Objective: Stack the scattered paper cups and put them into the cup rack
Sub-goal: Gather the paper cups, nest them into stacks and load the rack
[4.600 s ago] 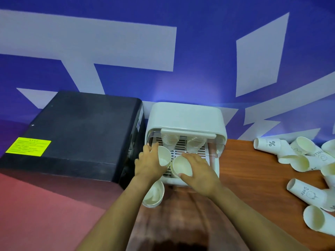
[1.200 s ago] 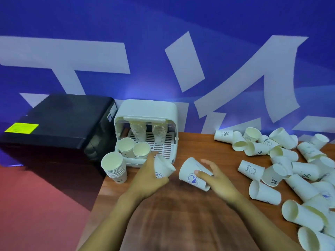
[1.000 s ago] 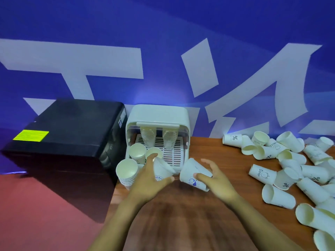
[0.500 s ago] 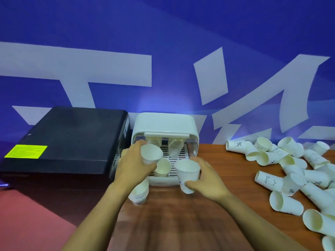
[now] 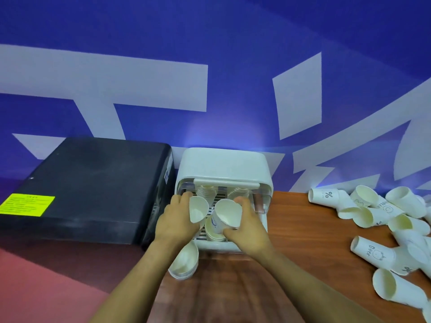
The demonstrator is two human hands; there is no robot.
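A white cup rack (image 5: 224,164) with a slatted tray stands against the blue wall. My left hand (image 5: 177,220) grips one white paper cup (image 5: 197,209) over the rack's front left. My right hand (image 5: 247,227) grips another paper cup (image 5: 227,214), tilted, just above a stack of cups (image 5: 215,233) standing in the rack's front. Two more stacks hang at the rack's back, partly hidden under the lid. Another stack of cups (image 5: 184,259) stands on the table in front of the rack, under my left wrist. Several loose cups (image 5: 382,220) lie scattered at the right.
A black box (image 5: 88,185) with a yellow label stands right beside the rack on the left. The wooden table (image 5: 303,229) runs from the rack to the cup pile. The table's left edge drops off below the black box.
Both hands have carried their cups forward from the table to the rack's open front; the view has swung left, so fewer loose cups show.
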